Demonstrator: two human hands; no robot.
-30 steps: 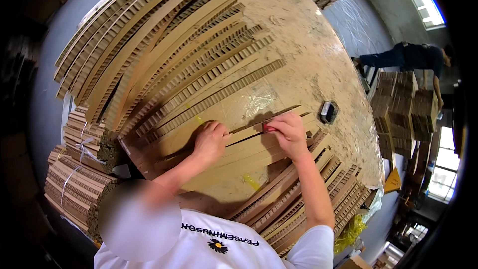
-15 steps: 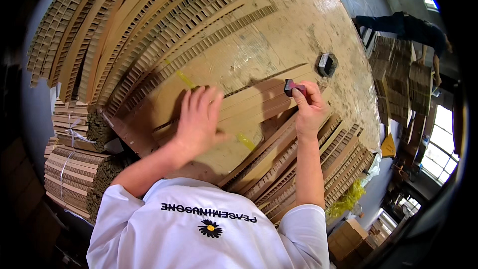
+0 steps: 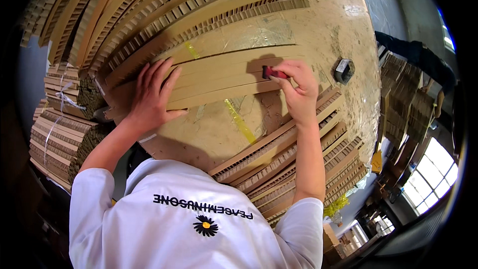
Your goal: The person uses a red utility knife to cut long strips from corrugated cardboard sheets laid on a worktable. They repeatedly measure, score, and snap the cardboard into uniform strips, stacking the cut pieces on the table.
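Observation:
Several flat brown cardboard strips (image 3: 214, 77) lie side by side in front of me on the worktable. My left hand (image 3: 154, 94) rests flat on their left end, fingers spread. Near their right end, my right hand (image 3: 298, 87) pinches a small dark red and black hand stamp (image 3: 275, 72) between thumb and fingers. The stamp is just over the strips or on them; I cannot tell whether it touches. To the right of that hand stands a small black hexagonal container (image 3: 343, 71) with a pale patch.
Honeycomb cardboard strips (image 3: 199, 17) cover the table's far left, and more strips (image 3: 294, 164) lie at the near right. Tied cardboard bundles (image 3: 57, 137) are stacked at left. Beyond the worktable (image 3: 331, 25), a person (image 3: 423, 62) stands by stacked cardboard (image 3: 401, 99) at far right.
My left hand has come down and left onto the strips. My right hand has lowered the stamp leftward to the strips. The strips now lie turned closer to level in view.

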